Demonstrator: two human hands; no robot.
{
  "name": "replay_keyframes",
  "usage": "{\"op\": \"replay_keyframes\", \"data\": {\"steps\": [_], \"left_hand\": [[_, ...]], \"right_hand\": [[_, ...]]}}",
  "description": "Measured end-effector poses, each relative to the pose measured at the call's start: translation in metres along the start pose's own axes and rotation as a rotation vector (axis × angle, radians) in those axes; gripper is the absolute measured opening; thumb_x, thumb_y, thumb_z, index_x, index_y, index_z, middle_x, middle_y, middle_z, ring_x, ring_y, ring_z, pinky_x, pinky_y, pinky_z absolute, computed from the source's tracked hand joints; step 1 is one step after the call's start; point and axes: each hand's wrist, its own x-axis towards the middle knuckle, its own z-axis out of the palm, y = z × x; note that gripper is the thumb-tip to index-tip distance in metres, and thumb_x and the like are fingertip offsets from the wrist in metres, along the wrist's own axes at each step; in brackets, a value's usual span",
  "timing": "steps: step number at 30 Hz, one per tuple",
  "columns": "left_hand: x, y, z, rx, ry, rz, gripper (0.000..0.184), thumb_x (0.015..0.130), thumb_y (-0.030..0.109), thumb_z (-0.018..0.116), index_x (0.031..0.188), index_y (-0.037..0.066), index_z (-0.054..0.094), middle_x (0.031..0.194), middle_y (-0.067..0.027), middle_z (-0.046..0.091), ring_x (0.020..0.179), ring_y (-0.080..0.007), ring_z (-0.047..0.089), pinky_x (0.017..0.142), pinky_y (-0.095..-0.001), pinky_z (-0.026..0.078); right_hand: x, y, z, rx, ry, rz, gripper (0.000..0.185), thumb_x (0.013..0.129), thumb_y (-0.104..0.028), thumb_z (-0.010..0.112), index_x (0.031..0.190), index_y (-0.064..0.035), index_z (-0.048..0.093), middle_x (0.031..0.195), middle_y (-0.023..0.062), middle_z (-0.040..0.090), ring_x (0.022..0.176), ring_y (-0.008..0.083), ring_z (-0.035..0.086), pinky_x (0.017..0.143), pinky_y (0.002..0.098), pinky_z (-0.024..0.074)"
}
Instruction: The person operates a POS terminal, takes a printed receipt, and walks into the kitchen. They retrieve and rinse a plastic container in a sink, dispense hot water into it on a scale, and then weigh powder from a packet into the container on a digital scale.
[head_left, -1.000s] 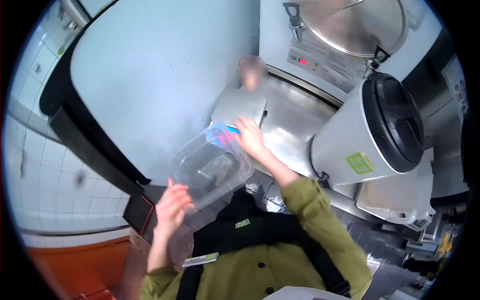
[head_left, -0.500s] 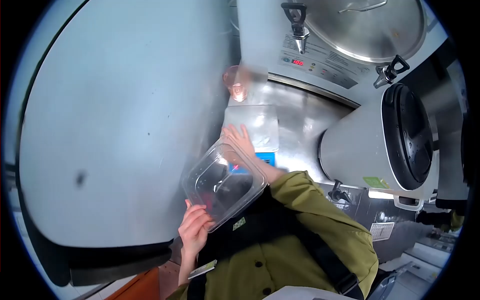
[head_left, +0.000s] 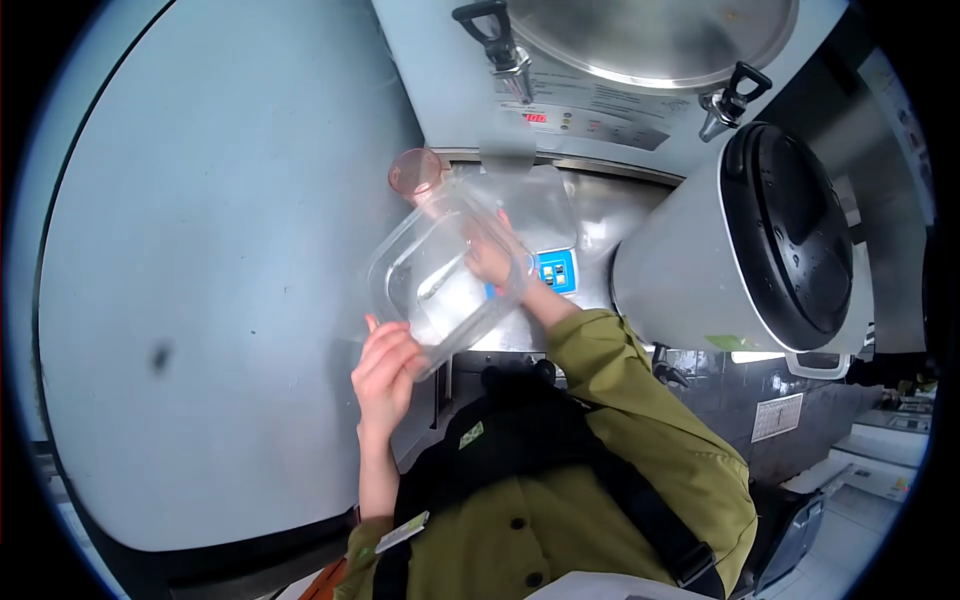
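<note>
My left hand (head_left: 385, 365) is closed on the near-left edge of a clear plastic food container (head_left: 455, 325), which is held tilted in the air. Through the clear plastic I see my right hand (head_left: 488, 258), by the container's far right side. Its fingers are blurred, so their grip on the container is unclear. Beyond the container sits a kitchen scale with a metal platform (head_left: 550, 205) and a blue button panel (head_left: 558, 272). A pinkish see-through cup (head_left: 415, 172) stands just past the container's far corner.
A large pale surface (head_left: 220, 270) fills the left side. At the back is a heated dispenser with a steel lid (head_left: 650, 40), a red display (head_left: 535, 118) and black-handled taps (head_left: 735, 100). A grey insulated urn (head_left: 680, 255) with a black lid (head_left: 800, 240) stands right on the steel counter (head_left: 610, 205).
The view has shifted. The container has moved up and away from my body, and the scale's buttons now show. My right hand's fingers, spread before, look more drawn in behind the plastic.
</note>
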Motion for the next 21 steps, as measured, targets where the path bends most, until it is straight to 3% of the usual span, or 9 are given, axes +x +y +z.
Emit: {"op": "replay_keyframes", "data": {"steps": [2, 4, 6, 8, 11, 13, 15, 16, 21], "left_hand": [[0.011, -0.008, 0.01, 0.0, -0.021, 0.022, 0.013, 0.063, -0.002, 0.064, 0.073, -0.001, 0.057, 0.077, -0.0085, 0.056, 0.087, -0.0272, 0.055, 0.096, -0.0479, 0.028], [0.027, -0.021, 0.026, -0.03, -0.052, 0.067, 0.012, 0.064, -0.002, 0.063, 0.073, 0.0, 0.057, 0.078, -0.008, 0.056, 0.089, -0.0265, 0.055, 0.097, -0.0479, 0.028], [0.044, -0.04, 0.048, -0.033, -0.103, 0.16, 0.013, 0.064, -0.002, 0.062, 0.075, 0.0, 0.056, 0.079, -0.0075, 0.055, 0.092, -0.0259, 0.054, 0.097, -0.0487, 0.027], [0.058, -0.054, 0.073, -0.04, -0.149, 0.251, 0.014, 0.064, -0.002, 0.061, 0.076, 0.001, 0.056, 0.08, -0.0071, 0.055, 0.095, -0.0255, 0.053, 0.097, -0.0498, 0.027], [0.077, -0.077, 0.106, -0.04, -0.216, 0.366, 0.018, 0.063, -0.003, 0.06, 0.08, 0.004, 0.057, 0.082, -0.0065, 0.056, 0.101, -0.0256, 0.051, 0.097, -0.0516, 0.026], [0.085, -0.095, 0.123, -0.036, -0.257, 0.401, 0.021, 0.063, -0.003, 0.059, 0.083, 0.005, 0.058, 0.085, -0.0061, 0.057, 0.105, -0.0261, 0.049, 0.097, -0.0527, 0.023], [0.087, -0.106, 0.131, 0.022, -0.267, 0.406, 0.023, 0.064, -0.003, 0.059, 0.085, 0.006, 0.059, 0.097, -0.0052, 0.057, 0.113, -0.0274, 0.042, 0.099, -0.0538, 0.019], [0.089, -0.097, 0.125, 0.126, -0.252, 0.429, 0.037, 0.063, -0.005, 0.057, 0.097, 0.009, 0.058, 0.111, -0.0075, 0.052, 0.118, -0.0294, 0.035, 0.1, -0.051, 0.018], [0.068, -0.06, 0.104, -0.063, -0.023, 0.057, 0.053, 0.067, -0.005, 0.049, 0.118, 0.009, 0.045, 0.118, -0.0139, 0.045, 0.117, -0.0304, 0.036, 0.1, -0.0381, 0.024]], "right_hand": [[-0.002, 0.013, 0.003, 0.126, 0.076, -0.049, 0.041, 0.076, -0.026, 0.052, 0.112, -0.0068, 0.049, 0.114, 0.0091, 0.05, 0.109, 0.0261, 0.044, 0.096, 0.0415, 0.0287], [-0.013, 0.014, -0.042, 0.685, 0.194, 0.534, 0.033, 0.083, -0.021, 0.047, 0.11, -0.0027, 0.05, 0.104, 0.0104, 0.056, 0.098, 0.0232, 0.053, 0.088, 0.0334, 0.0386], [-0.041, 0.03, -0.075, 1.151, 0.468, 0.881, 0.03, 0.086, -0.016, 0.044, 0.109, 0.0007, 0.05, 0.099, 0.0121, 0.059, 0.091, 0.0204, 0.056, 0.081, 0.0283, 0.0423], [-0.066, 0.018, -0.109, 1.173, 0.587, 0.984, 0.032, 0.084, -0.013, 0.046, 0.111, 0.003, 0.048, 0.102, 0.0162, 0.057, 0.096, 0.0214, 0.054, 0.083, 0.0284, 0.0406], [-0.071, -0.017, -0.138, 0.885, 0.606, 0.842, 0.032, 0.084, -0.013, 0.049, 0.112, 0.002, 0.048, 0.104, 0.0104, 0.055, 0.095, 0.0155, 0.052, 0.082, 0.0248, 0.0405], [-0.07, -0.017, -0.139, 0.76, 0.604, 0.739, 0.031, 0.081, -0.011, 0.049, 0.109, 0.0022, 0.049, 0.103, 0.0137, 0.056, 0.096, 0.0202, 0.053, 0.082, 0.028, 0.0407], [-0.073, -0.012, -0.144, 0.694, 0.595, 0.72, 0.029, 0.08, -0.011, 0.05, 0.107, 0.0018, 0.05, 0.101, 0.0151, 0.057, 0.096, 0.0229, 0.054, 0.082, 0.0297, 0.0409], [-0.075, -0.012, -0.15, 0.692, 0.597, 0.739, 0.028, 0.08, -0.011, 0.049, 0.105, 0.0014, 0.051, 0.1, 0.0149, 0.057, 0.096, 0.0231, 0.054, 0.081, 0.0298, 0.041], [-0.12, -0.005, -0.116, 0.36, 0.411, 0.725, 0.024, 0.077, -0.007, 0.049, 0.099, -0.0022, 0.055, 0.093, 0.0167, 0.055, 0.086, 0.031, 0.054, 0.074, 0.0343, 0.0433]]}}
